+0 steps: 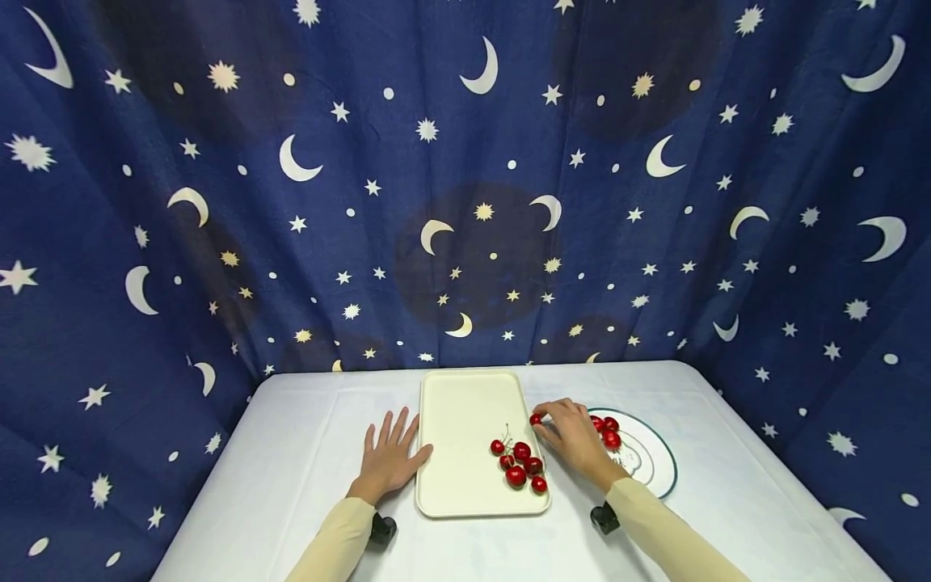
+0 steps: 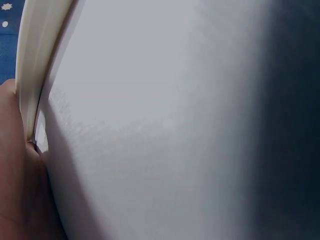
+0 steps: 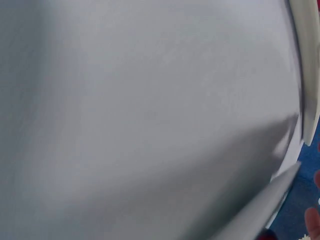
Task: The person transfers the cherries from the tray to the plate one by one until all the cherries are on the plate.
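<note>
Between thumb and fingers, my right hand point(image 1: 576, 440) pinches a red cherry point(image 1: 535, 419) near the right edge of a cream rectangular tray point(image 1: 465, 424). Several cherries point(image 1: 516, 476), some with stems, lie in the tray's lower right part. Beyond the right hand, a white plate point(image 1: 660, 465) with a dark rim carries several more cherries point(image 1: 611, 439), partly hidden by that hand. My left hand point(image 1: 389, 459) lies with spread fingers on the table, its thumb at the tray's left edge. In the right wrist view only fingertips point(image 3: 313, 222) show; the pinched cherry cannot be made out there.
A white cloth covers the table point(image 1: 291, 453). Behind and at both sides hangs a dark blue curtain point(image 1: 465, 267) with moons and stars. Each wrist bears a black device, such as the one point(image 1: 382, 529) on the left.
</note>
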Demonstrator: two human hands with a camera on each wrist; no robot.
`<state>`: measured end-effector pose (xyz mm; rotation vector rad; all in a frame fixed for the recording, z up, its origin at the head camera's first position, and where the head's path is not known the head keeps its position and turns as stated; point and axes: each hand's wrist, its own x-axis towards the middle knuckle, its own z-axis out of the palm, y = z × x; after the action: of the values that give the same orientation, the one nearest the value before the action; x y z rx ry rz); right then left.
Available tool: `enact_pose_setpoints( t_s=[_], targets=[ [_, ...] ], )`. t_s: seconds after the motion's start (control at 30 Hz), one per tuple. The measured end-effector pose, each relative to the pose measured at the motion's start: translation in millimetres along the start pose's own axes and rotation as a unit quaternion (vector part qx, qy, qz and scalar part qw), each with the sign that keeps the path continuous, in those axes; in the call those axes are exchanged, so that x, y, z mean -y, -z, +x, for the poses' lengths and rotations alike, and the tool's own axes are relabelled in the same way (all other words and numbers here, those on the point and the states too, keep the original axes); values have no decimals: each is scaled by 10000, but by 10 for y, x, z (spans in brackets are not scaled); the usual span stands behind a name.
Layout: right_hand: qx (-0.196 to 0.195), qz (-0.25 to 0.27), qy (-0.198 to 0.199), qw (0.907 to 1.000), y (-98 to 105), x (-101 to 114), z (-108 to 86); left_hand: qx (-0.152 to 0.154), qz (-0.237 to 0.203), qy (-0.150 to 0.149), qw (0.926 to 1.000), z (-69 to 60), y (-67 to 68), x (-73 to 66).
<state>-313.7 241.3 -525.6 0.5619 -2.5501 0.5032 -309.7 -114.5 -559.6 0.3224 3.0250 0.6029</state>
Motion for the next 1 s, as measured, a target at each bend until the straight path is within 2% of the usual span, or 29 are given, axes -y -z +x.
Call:
enact_pose_setpoints(
  t_s=[0.2, 0.4, 0.53, 0.83, 1.0],
  targets=[
    [-192, -336, -194, 9991, 69, -120, -44, 98, 102, 48, 9999, 59, -34, 9],
    [-91, -679, -611, 9958, 124, -208, -92, 110, 125, 59, 9998, 94, -31, 30],
    [-63, -847, -728, 9937, 127, -232, -120, 145, 180, 96, 9997, 91, -32, 46],
    [-14, -921, -856, 9921, 142, -227, -142, 17, 164, 34, 9999, 91, -79, 58],
    [69, -873, -946, 9917, 141, -204, -142, -42, 131, 21, 9999, 65, -60, 45]
  ],
)
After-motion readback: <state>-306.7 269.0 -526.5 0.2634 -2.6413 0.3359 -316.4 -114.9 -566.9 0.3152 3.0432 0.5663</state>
